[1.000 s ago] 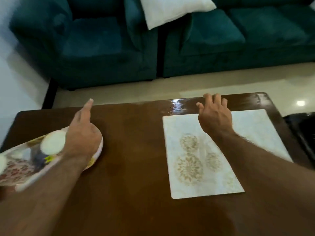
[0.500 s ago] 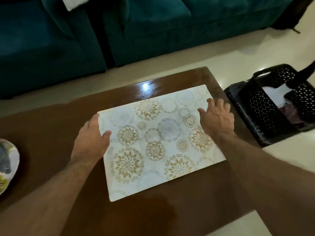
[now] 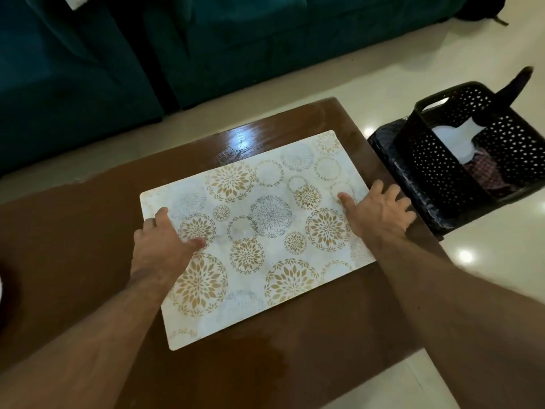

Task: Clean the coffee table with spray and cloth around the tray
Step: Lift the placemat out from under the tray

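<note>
We now have both hands on the patterned placemat point(image 3: 265, 231), which lies flat on the brown bench point(image 3: 73, 231). A second ago only our right hand point(image 3: 380, 214) rested on it while our left hand point(image 3: 160, 240) was over at the floral tray, which has since slipped almost out of view beyond our left forearm. Now the left hand grips the mat's left edge, thumb on top and fingers at the rim, and the right hand lies spread and flat across its right edge. The mat sits between our hands, turned slightly askew. We judge we are shifting or squaring it to free the surface for wiping. Beyond the right hand, on the floor, stands a black perforated basket point(image 3: 436, 160), probably holding the cleaning supplies.
</note>
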